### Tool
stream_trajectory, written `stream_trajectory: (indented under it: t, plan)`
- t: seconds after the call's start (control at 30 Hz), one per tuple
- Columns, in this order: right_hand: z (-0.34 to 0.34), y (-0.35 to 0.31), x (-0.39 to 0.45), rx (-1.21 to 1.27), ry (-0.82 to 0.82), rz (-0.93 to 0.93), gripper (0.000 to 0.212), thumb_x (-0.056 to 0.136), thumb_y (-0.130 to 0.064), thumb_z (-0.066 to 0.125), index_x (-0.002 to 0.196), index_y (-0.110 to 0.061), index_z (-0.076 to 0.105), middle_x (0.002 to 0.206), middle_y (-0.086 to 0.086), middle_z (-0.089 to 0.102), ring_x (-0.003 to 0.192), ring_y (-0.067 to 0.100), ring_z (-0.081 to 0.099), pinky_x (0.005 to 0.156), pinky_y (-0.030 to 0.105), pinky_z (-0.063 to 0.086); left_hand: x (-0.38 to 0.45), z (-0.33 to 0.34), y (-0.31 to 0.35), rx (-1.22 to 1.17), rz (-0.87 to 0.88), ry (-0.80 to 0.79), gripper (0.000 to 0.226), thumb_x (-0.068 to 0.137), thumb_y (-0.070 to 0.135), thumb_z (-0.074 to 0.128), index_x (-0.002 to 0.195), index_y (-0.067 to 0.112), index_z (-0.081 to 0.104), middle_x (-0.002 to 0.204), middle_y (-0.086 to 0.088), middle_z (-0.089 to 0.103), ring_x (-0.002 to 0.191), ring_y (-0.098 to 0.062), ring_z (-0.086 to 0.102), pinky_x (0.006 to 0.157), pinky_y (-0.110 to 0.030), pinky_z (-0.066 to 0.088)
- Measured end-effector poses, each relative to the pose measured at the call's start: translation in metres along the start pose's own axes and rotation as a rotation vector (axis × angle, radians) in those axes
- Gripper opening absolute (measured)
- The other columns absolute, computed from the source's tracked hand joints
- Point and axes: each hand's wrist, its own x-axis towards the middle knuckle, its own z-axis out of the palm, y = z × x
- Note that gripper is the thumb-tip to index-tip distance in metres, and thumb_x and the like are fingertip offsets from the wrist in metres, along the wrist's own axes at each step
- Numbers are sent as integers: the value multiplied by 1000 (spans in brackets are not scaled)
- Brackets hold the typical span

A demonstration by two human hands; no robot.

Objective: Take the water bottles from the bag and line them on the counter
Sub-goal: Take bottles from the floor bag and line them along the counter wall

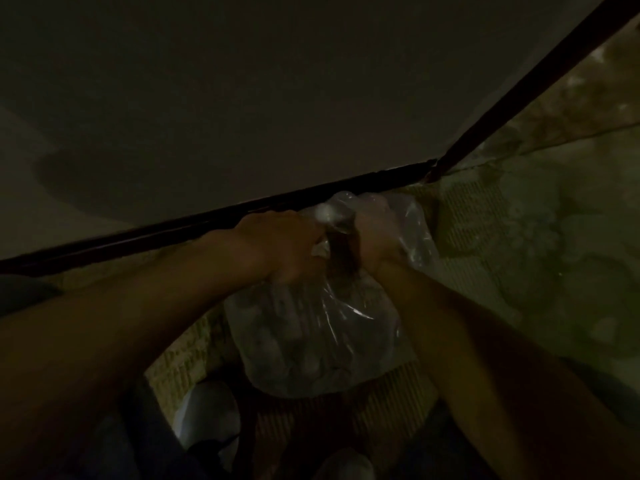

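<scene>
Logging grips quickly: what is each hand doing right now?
Left hand: grips the top of the clear plastic bag.
Right hand: grips the bag's top on the other side.

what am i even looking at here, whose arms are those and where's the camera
There is one picture, taken by a wide-angle camera worn on a person's head, looking forward and down. No machine is involved: the two bare arms are that person's own. The left hand and the right hand both have a grip on the gathered top of a clear plastic bag, which hangs below them. Pale rounded shapes inside are probably the water bottles, though the dim light makes that hard to confirm. Above the hands runs the dark edge of what seems to be the counter, a plain surface filling the upper picture. No bottles are visible on it.
</scene>
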Motion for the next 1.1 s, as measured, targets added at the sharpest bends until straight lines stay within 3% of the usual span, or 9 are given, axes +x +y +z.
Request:
stream_trajectory:
  t: [0.13, 0.4, 0.5, 0.67, 0.77, 0.83, 0.93, 1.0, 1.1]
  plan:
    - [-4, 5, 2, 88, 5, 2, 29, 94, -24, 50, 122, -19, 53, 124, 5, 53, 112, 19, 54, 95, 31, 46, 3, -4, 3, -16, -27, -128, 48, 98, 50, 48, 140, 26, 49, 130, -2, 57, 116, -23, 57, 89, -29, 45]
    - [-47, 5, -45, 205, -347, -21, 61, 85, -27, 71, 140, -19, 45, 144, 5, 47, 134, 24, 43, 114, 39, 33, 10, 0, 2, -10, 1, -247, 42, 100, 48, 47, 132, 22, 55, 127, 2, 54, 106, -13, 51, 84, -25, 39]
    - [-70, -6, -59, 361, -381, -89, 68, 78, -24, 79, 138, -19, 47, 137, 1, 55, 127, 17, 50, 107, 30, 41, 14, 0, 5, -72, 16, -226, 47, 99, 50, 46, 136, 22, 53, 140, -4, 51, 124, -22, 51, 102, -32, 41]
    - [-107, -31, -65, 790, -377, 109, 50, 76, -25, 80, 121, -23, 58, 105, -12, 64, 91, -2, 62, 71, 8, 48, 21, 0, 7, -261, 89, -35, 43, 90, 46, 64, 128, 29, 57, 127, 3, 58, 114, -19, 58, 96, -30, 46]
    - [-120, -42, -61, 1017, -342, 228, 31, 80, -47, 71, 104, -28, 66, 106, -3, 72, 88, 6, 70, 81, 26, 57, 23, -5, 5, -730, 141, 89, 31, 80, 33, 77, 108, 31, 64, 116, 1, 67, 108, -17, 64, 96, -36, 53]
    - [-124, -41, -60, 1192, -417, 336, 47, 89, -64, 45, 111, -28, 65, 116, 1, 69, 99, 16, 68, 89, 38, 55, 21, -10, 4, -883, 113, 133, 33, 80, 19, 78, 111, 22, 66, 112, -1, 70, 105, -17, 66, 84, -26, 55]
    - [-112, -34, -67, 1392, -442, 493, 48, 99, -50, 35, 112, -10, 60, 109, 9, 66, 99, 23, 64, 99, 43, 48, 20, -16, 0, -950, 37, 172, 40, 80, 17, 78, 117, 17, 63, 112, -4, 69, 105, -20, 66, 87, -34, 55]
    - [-93, -32, -66, 924, -433, 507, 23, 100, -29, 45, 98, -12, 61, 105, 12, 65, 91, 22, 62, 97, 42, 49, 18, -21, -3, -994, -32, 155, 31, 82, 23, 75, 111, 20, 62, 107, -3, 69, 98, -19, 67, 81, -36, 56]
    - [-64, -30, -57, 200, -559, 274, 30, 93, -24, 53, 116, -8, 62, 121, 14, 61, 108, 30, 60, 98, 44, 49, 15, -24, -4, -992, -80, 137, 35, 83, 27, 75, 115, 19, 62, 106, -5, 70, 94, -20, 68, 70, -33, 56]
